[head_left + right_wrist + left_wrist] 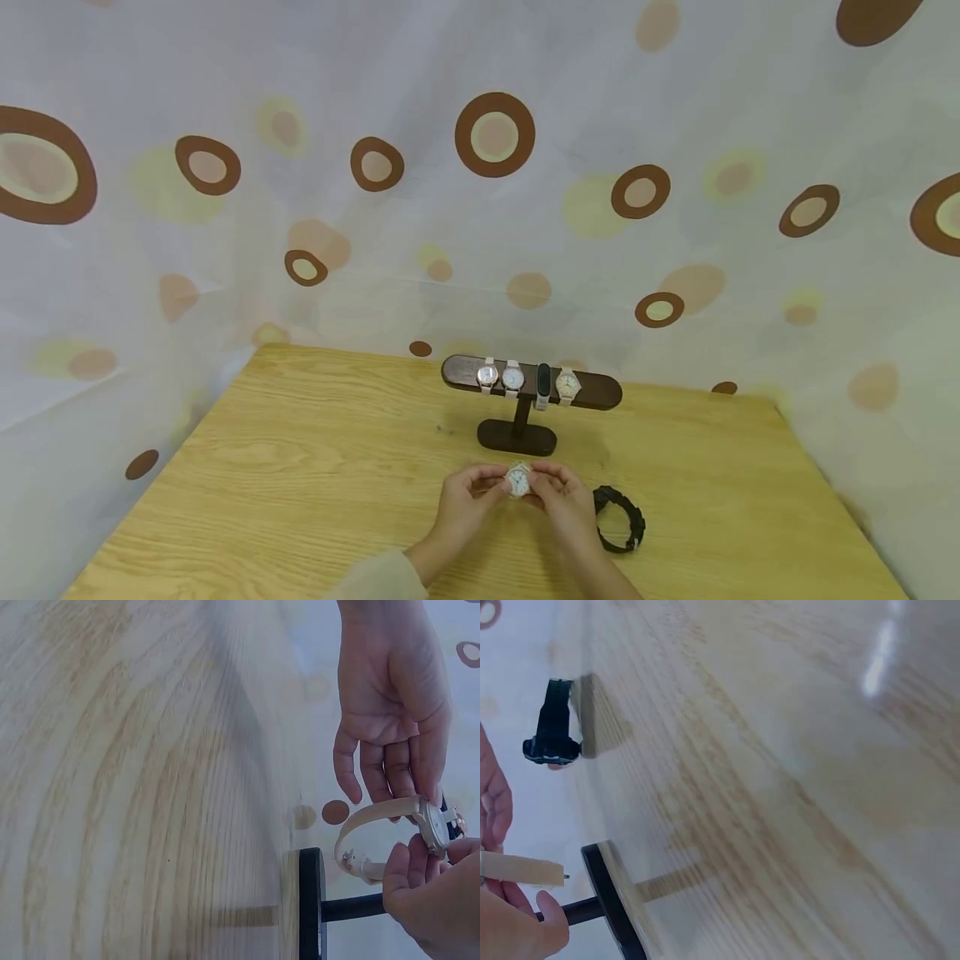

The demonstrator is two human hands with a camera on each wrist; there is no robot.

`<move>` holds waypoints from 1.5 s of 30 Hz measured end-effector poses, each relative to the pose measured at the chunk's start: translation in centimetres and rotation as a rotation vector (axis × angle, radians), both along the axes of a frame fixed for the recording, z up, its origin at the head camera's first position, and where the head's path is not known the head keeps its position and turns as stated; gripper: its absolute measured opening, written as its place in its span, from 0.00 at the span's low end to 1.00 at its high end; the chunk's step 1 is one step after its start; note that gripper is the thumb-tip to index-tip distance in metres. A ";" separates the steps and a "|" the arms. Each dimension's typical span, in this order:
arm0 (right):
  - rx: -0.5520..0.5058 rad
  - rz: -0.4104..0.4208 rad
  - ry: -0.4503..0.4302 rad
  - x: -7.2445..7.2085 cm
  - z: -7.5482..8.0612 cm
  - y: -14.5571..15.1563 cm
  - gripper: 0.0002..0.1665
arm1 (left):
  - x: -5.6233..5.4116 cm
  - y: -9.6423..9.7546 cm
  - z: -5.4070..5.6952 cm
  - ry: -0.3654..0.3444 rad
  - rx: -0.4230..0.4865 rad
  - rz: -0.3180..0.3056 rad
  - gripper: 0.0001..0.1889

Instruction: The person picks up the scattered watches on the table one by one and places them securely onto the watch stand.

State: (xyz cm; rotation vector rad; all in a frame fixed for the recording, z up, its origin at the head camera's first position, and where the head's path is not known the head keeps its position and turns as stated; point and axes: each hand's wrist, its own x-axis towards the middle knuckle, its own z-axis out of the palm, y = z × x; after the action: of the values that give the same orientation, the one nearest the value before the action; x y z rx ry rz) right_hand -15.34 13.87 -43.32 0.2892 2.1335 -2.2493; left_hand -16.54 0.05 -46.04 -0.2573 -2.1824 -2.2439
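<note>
A wristwatch (518, 481) with a round white dial and pale strap is held between both hands, dial up, in front of the display stand. My left hand (460, 504) pinches its left side with thumb and fingers, and my right hand (566, 504) pinches the right side. In the right wrist view the watch's beige strap (375, 812) hangs in a curved loop below the case, with the left hand (394, 705) above and the right hand (442, 900) at lower right. The left wrist view shows only part of the strap (525, 868).
Behind the hands stands a dark brown T-shaped display stand (603, 390) carrying several watches, including a dark-faced fitness band (543, 382). A black wristwatch (637, 523) stands on its side on the wooden table (300, 467), right of the right hand. A patterned cloth (420, 217) surrounds the table.
</note>
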 end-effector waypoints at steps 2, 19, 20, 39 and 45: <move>-0.002 -0.012 0.000 0.0 -0.1 0.1 0.17 | 0.1 0.0 -0.2 -0.003 0.004 -0.022 0.11; 0.011 0.021 0.061 -0.6 0.2 0.3 0.11 | -1.5 -1.5 0.4 0.408 -0.494 -0.222 0.29; 0.011 0.027 0.063 -0.6 0.2 0.2 0.11 | -1.5 -1.5 0.5 0.420 -0.506 -0.233 0.29; -0.010 0.058 0.068 -0.9 1.2 -0.3 0.10 | -2.0 -2.5 2.5 0.616 -0.678 -0.258 0.26; 0.013 0.065 0.076 -0.9 1.6 -0.1 0.11 | -2.1 -2.8 2.7 0.671 -0.681 -0.231 0.25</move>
State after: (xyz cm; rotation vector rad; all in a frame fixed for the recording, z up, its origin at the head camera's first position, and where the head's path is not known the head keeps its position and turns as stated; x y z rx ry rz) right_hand -16.27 13.77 -41.73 0.1354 2.1612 -2.2460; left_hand -18.69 -2.76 -43.36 -1.1099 -2.4480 -1.1008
